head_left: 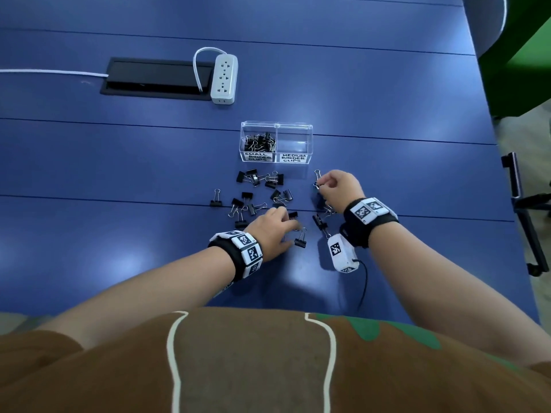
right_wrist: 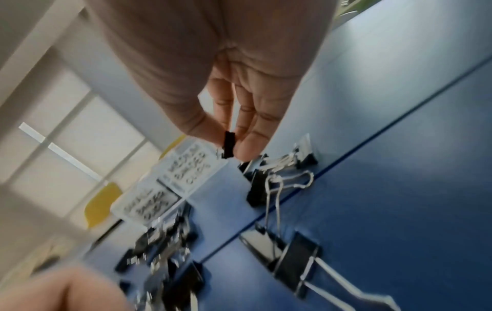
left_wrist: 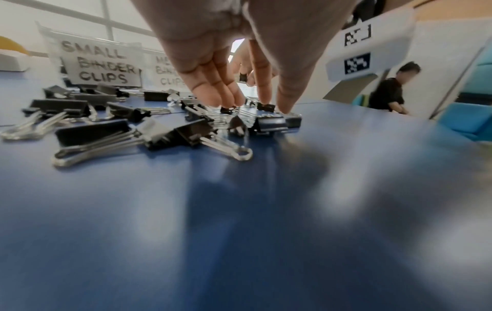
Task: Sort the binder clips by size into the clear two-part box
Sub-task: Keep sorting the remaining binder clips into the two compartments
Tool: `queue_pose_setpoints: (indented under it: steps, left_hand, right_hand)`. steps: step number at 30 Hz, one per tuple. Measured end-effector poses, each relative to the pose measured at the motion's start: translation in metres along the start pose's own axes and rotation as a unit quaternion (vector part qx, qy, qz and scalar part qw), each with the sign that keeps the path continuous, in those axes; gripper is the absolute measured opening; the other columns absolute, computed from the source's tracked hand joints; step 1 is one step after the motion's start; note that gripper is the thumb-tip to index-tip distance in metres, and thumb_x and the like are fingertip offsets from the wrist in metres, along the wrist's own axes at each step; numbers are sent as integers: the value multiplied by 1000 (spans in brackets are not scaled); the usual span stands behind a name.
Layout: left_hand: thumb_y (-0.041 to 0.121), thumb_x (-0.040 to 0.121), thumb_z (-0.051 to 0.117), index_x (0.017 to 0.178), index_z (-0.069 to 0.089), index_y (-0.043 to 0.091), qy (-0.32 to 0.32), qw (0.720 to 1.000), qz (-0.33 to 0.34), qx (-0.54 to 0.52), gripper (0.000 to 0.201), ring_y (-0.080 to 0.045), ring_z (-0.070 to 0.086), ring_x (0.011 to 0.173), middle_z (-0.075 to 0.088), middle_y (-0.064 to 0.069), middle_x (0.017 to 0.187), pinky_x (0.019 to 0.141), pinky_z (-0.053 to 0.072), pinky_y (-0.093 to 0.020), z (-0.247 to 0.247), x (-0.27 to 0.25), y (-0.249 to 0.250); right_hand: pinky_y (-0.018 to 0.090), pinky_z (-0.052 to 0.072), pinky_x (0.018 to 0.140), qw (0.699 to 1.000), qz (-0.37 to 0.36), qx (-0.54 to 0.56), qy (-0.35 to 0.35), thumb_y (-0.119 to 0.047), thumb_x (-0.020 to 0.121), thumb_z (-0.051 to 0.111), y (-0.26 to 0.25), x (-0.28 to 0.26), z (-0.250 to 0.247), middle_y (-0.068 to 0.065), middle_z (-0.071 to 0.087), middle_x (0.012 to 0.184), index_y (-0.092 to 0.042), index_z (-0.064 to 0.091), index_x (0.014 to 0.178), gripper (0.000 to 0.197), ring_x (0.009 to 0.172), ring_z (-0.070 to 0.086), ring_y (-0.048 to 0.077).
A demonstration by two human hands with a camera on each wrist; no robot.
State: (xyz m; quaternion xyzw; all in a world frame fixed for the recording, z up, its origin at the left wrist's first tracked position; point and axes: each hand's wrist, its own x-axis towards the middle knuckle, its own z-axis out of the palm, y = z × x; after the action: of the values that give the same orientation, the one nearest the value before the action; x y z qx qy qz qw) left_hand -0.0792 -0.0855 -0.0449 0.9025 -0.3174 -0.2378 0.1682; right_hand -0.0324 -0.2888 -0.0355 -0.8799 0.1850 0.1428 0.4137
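Blue tabletop (head_left: 119,174) carries the whole job: a scatter of black binder clips (head_left: 259,198) lies between the person and the clear two-part box (head_left: 276,141), whose left half, labelled small, already holds clips, while the half labelled medium looks bare.

The right hand (head_left: 340,187) is nearer the box. In its wrist view the thumb and fingertips (right_wrist: 247,145) pinch a black clip (right_wrist: 228,145) by its body, long axis roughly along the fingers, lifted off the table; blur makes its size hard to judge. From those fingers the box lies ahead and to their left, the medium half being the closer one, so the coming drop turns on a short forward reach.

The left hand (head_left: 274,229) hangs over the near clips, straight fingertips (left_wrist: 266,99) touching a small clip (left_wrist: 266,106) directly beneath them, nothing gripped yet.
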Motion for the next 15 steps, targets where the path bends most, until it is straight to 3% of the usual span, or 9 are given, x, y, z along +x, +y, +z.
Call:
queue_pose_setpoints:
  steps: [3, 6, 8, 10, 12, 15]
  left_hand:
    - [16, 88, 55, 119, 60, 24, -14, 999, 35, 24, 33, -27, 47, 95, 49, -9, 105, 77, 51, -41, 5, -2, 11]
    - [8, 88, 50, 120, 60, 25, -14, 999, 33, 39, 37, -28, 48, 94, 50, -10, 105, 76, 51, -43, 8, -1, 14]
    - [10, 89, 49, 124, 58, 26, -7, 999, 15, 43, 39, -29, 48, 97, 49, -9, 108, 80, 50, -42, 5, 1, 11]
    - [12, 89, 49, 126, 57, 26, 5, 999, -3, 38, 40, -29, 48, 101, 49, -10, 112, 86, 48, -43, -1, 5, 6]
    - [14, 89, 50, 127, 57, 25, 14, 999, -18, 34, 40, -29, 47, 104, 49, -10, 113, 89, 48, -43, -7, 8, 1]
    - [18, 90, 53, 124, 57, 22, 19, 998, -44, 33, 35, -26, 46, 108, 48, -8, 115, 91, 47, -40, -13, 9, -4]
  right_hand:
    - [38, 56, 68, 983, 73, 164, 23, -5, 87, 43, 15, -9, -16, 7, 57, 76, -10, 63, 96, 23, 57, 56, 20]
    - [26, 51, 49, 951, 131, 280, 25, 4, 86, 35, 25, -22, -27, 10, 51, 72, -4, 60, 76, 28, 53, 49, 20]
    - [26, 45, 46, 941, 152, 302, 26, 0, 85, 43, 32, -29, -28, 8, 46, 66, -8, 55, 65, 25, 53, 46, 20]
    - [26, 42, 47, 961, 141, 237, 9, -12, 84, 56, 38, -34, -27, 6, 42, 61, -12, 48, 59, 27, 52, 44, 20]
    - [26, 41, 51, 988, 117, 95, -28, -24, 81, 66, 38, -42, -23, 5, 44, 58, -14, 43, 59, 34, 51, 45, 21]
    - [33, 47, 64, 987, 74, -124, -74, -32, 78, 71, 32, -52, -11, 17, 60, 71, -5, 54, 70, 33, 69, 58, 32]
